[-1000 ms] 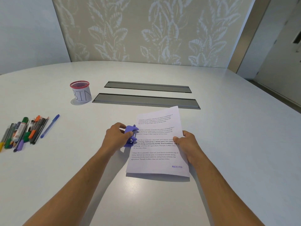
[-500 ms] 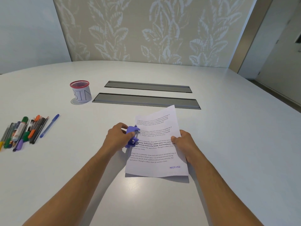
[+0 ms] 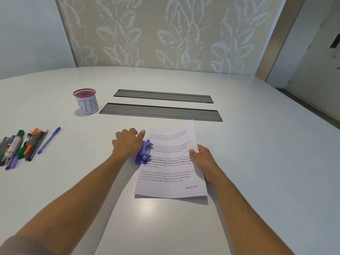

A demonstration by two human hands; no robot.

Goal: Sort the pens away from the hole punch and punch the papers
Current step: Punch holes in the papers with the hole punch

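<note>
A purple hole punch stands on the white table with the left edge of a printed paper sheet pushed into its slot. My left hand lies over the punch's left side, palm down on it and fingers stretched forward. Pinching the sheet's right edge is my right hand, thumb on top. The sheet bears text blocks and a blue "RECEIVED" stamp. A bunch of pens and markers lies far left, a blue pen at its right side.
A red mesh cup labelled "BIN" stands at the back left. Two grey cable hatches are set into the table behind the sheet. A patterned wall panel rises beyond the table's far edge.
My left hand's fingers have uncurled from around the punch and now stretch forward over it. The sheet has shifted slightly left, further into the punch. The pens are unmoved.
</note>
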